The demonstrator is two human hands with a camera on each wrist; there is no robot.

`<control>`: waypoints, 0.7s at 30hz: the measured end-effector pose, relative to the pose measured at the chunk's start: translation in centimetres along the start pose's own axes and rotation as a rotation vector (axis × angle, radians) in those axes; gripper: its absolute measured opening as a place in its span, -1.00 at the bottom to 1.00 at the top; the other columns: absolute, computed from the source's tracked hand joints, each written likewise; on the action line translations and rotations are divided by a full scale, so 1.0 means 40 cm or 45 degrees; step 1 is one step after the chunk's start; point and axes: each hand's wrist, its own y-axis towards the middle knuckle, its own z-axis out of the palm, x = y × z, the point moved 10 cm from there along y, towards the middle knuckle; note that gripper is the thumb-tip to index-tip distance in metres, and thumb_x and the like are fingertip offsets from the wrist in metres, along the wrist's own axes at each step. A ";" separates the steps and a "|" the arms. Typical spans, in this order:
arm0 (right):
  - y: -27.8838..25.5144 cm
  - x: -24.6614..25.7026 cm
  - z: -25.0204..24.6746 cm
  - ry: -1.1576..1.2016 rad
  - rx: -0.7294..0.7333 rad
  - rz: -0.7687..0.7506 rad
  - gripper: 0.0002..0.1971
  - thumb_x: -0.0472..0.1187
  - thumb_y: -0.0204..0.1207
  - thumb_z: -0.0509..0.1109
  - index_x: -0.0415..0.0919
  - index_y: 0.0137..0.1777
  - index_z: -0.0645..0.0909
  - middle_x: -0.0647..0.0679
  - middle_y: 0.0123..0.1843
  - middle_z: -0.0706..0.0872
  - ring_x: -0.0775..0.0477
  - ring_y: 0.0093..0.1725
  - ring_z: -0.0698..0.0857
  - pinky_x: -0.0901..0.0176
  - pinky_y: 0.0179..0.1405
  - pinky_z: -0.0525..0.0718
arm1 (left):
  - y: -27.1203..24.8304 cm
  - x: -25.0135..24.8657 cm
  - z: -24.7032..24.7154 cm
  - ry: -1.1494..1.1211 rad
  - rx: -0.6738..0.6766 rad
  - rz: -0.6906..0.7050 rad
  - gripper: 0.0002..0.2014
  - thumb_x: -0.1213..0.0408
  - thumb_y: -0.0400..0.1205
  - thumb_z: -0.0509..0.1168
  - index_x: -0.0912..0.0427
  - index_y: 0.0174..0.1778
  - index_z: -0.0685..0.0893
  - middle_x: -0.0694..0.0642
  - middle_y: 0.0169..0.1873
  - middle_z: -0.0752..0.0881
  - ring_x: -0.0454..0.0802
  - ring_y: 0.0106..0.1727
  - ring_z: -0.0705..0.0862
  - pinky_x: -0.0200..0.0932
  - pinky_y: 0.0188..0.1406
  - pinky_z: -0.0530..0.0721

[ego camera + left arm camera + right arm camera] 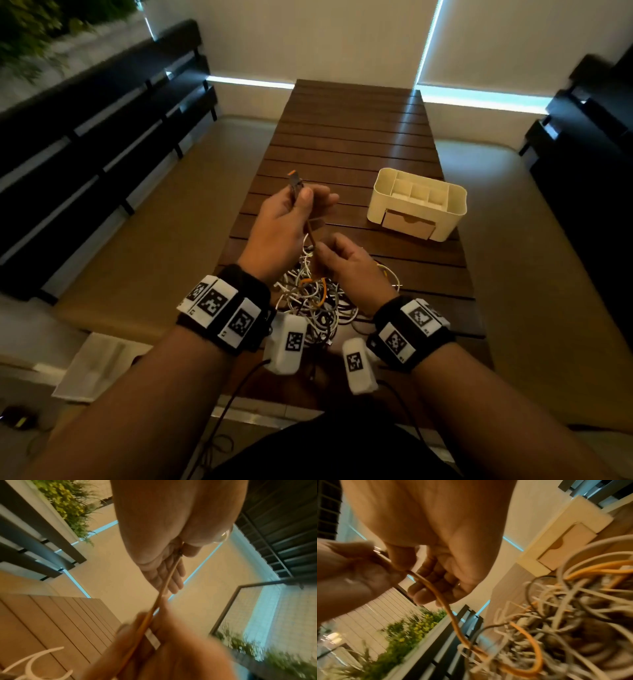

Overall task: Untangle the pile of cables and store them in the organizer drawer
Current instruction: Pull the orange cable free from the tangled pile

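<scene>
The biggest risk here is that pulling the orange cable (310, 236) drags the whole pile of cables (318, 301) along with it. In the right wrist view the orange cable runs down from the fingers and loops in among the white and grey ones, so a hard tug would likely tighten a knot rather than free it, or haul the heap toward the near edge of the table (359, 137) and over it. A second risk is the plug end slipping out of the pinch, since only fingertips hold it.

The left hand (284, 222) is raised above the pile and pinches the orange cable close to its plug (295, 181), which sticks up past the fingertips. The right hand (346, 260) is lower and nearer the pile, its fingers curled round the same cable a little further down; the stretch between the two hands looks fairly taut in the left wrist view. The pile lies on the table's near end, directly under and between both wrists.

The organizer (418, 202) stands to the right, toward the table's right edge, well apart from both hands. Its drawer (407, 224) looks closed, so a hand must be freed to open it before anything can go in.
</scene>
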 end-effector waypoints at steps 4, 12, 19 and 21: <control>-0.022 -0.102 -0.005 -0.288 0.135 0.138 -0.77 -0.05 0.74 0.29 -0.18 -0.05 0.64 0.04 -0.25 0.71 0.00 -0.19 0.69 -0.20 0.12 0.68 | -0.005 -0.016 -0.055 -0.405 -0.223 -0.072 -0.67 0.19 0.85 -0.02 0.23 0.12 0.63 0.09 -0.16 0.80 -0.01 -0.14 0.79 -0.13 -0.10 0.75; -0.019 0.092 -0.112 -0.268 -0.185 -0.077 -0.81 -0.12 0.71 0.32 -0.11 -0.15 0.59 0.10 -0.29 0.67 0.09 -0.29 0.65 0.27 -0.27 0.70 | -0.041 0.083 -0.041 0.270 -0.030 -0.216 -0.72 0.18 0.84 0.07 0.10 0.15 0.70 -0.10 -0.28 0.65 -0.30 -0.48 0.49 -0.32 -0.46 0.48; -0.020 0.126 -0.088 -0.244 -0.181 -0.172 -0.83 -0.08 0.69 0.36 -0.09 -0.13 0.63 -0.15 -0.20 0.67 -0.19 -0.24 0.68 -0.06 -0.24 0.71 | -0.020 0.059 0.037 0.543 0.271 -0.125 -0.68 0.14 0.81 0.17 0.22 -0.14 0.68 -0.01 -0.45 0.62 -0.05 -0.43 0.50 -0.04 -0.35 0.47; -0.024 0.093 -0.081 -0.189 -0.155 -0.125 -0.76 -0.01 0.71 0.30 -0.09 -0.13 0.63 0.01 -0.28 0.62 -0.06 -0.27 0.62 0.02 -0.22 0.65 | -0.009 0.039 0.031 0.564 0.239 -0.052 -0.68 0.14 0.79 0.18 0.24 -0.18 0.65 -0.04 -0.45 0.57 -0.06 -0.42 0.47 0.00 -0.33 0.45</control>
